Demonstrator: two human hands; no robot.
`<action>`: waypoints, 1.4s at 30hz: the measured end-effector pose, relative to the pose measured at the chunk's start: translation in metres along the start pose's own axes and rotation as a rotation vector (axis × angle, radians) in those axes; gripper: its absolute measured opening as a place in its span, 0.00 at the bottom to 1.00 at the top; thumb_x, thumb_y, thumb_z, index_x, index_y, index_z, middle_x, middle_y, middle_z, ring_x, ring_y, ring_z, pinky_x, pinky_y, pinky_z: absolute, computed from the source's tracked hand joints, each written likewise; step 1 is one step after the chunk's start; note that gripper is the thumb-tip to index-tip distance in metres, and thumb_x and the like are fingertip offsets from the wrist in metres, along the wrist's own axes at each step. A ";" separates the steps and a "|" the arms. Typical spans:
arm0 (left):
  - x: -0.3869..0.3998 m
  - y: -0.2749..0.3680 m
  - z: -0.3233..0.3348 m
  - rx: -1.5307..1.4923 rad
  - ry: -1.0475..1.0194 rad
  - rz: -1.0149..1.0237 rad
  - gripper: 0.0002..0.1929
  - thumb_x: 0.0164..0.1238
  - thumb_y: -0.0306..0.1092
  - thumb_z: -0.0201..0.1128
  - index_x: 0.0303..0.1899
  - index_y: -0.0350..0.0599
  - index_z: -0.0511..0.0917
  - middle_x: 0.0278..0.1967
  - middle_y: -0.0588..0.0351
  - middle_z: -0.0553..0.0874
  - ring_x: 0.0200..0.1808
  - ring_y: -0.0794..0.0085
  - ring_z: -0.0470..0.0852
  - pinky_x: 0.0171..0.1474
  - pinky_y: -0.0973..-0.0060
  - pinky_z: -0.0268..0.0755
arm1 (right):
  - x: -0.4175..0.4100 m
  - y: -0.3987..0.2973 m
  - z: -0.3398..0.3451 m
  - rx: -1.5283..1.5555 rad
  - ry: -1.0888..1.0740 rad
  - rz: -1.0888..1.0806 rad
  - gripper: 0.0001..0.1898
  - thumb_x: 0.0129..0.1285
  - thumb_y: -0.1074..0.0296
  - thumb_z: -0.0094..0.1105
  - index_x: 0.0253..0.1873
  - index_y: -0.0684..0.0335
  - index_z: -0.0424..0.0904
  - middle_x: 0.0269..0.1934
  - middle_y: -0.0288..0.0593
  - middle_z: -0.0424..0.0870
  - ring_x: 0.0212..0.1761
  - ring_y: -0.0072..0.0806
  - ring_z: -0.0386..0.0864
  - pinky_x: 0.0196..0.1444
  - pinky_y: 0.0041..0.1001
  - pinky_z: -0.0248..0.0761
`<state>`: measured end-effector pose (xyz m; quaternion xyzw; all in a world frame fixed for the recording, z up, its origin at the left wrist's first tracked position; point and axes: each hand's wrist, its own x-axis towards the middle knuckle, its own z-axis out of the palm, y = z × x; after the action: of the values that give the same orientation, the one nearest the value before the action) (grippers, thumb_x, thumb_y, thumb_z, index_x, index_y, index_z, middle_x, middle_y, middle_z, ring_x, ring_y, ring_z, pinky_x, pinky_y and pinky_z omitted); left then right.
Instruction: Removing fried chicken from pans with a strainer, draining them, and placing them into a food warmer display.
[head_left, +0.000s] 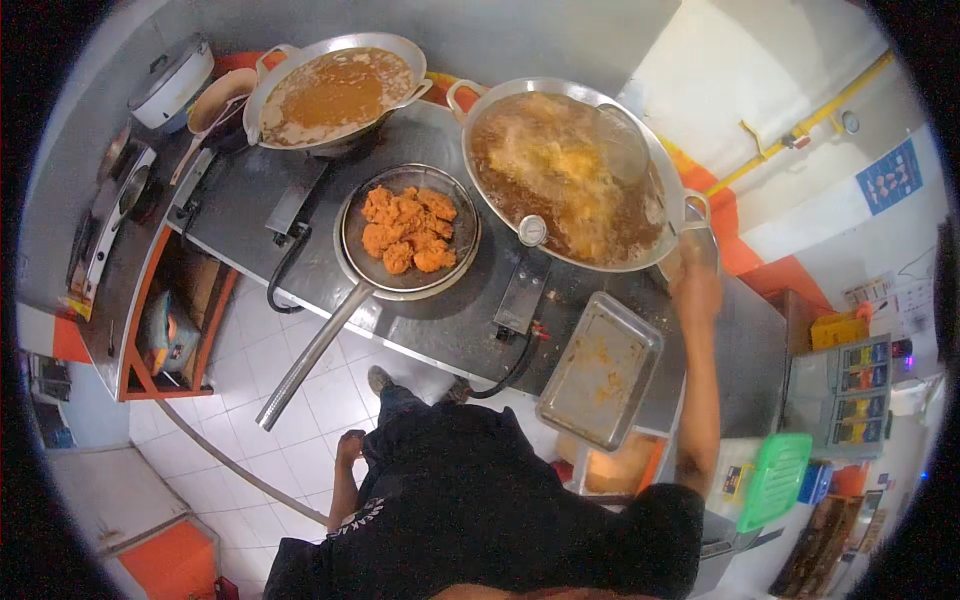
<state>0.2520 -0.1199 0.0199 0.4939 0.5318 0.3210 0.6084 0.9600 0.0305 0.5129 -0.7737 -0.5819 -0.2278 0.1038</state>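
My right hand (696, 281) is blurred at the right rim of a large metal wok (574, 176) of bubbling oil, near the handle of a round strainer (622, 142) that lies partly in the oil. What its fingers hold cannot be made out. A dial thermometer (532, 230) sits at the wok's near rim. My left hand (350, 445) hangs beside my body, its fingers curled, touching no utensil that shows. On the counter in front of me, pieces of fried chicken (409, 229) rest in a long-handled mesh strainer (360, 289) set over a round bowl (341, 259).
A second wok of oil (337, 97) stands at the back left, beside a brown pan (217, 101). An empty metal tray (600, 371) with crumbs lies at the counter's near right. The strainer's handle juts past the counter edge. Gas hoses (277, 277) hang at the front.
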 end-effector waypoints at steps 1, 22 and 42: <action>0.000 -0.004 0.002 -0.005 0.003 0.000 0.16 0.56 0.39 0.62 0.46 0.45 0.76 0.36 0.56 0.82 0.39 0.65 0.80 0.39 0.69 0.75 | -0.004 -0.008 -0.013 0.045 0.020 0.050 0.26 0.50 0.74 0.54 0.58 0.48 0.73 0.31 0.54 0.80 0.32 0.46 0.80 0.34 0.41 0.72; 0.012 0.050 0.004 -0.147 0.027 -0.482 0.18 0.61 0.47 0.53 0.47 0.48 0.76 0.32 0.51 0.84 0.30 0.61 0.83 0.28 0.68 0.76 | 0.046 -0.002 0.031 -0.053 -0.180 0.042 0.25 0.53 0.74 0.54 0.57 0.48 0.73 0.26 0.52 0.81 0.28 0.45 0.81 0.29 0.40 0.74; -0.022 0.022 0.003 1.235 -0.191 0.679 0.16 0.60 0.41 0.56 0.42 0.37 0.76 0.33 0.56 0.82 0.27 0.70 0.81 0.23 0.69 0.75 | 0.096 0.048 0.068 0.588 -0.897 0.452 0.19 0.52 0.68 0.58 0.51 0.59 0.80 0.16 0.35 0.72 0.10 0.18 0.63 0.12 0.21 0.57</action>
<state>0.2532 -0.1342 0.0480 0.9129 0.3777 0.0880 0.1273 1.0420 0.1267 0.5039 -0.8383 -0.4282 0.3211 0.1037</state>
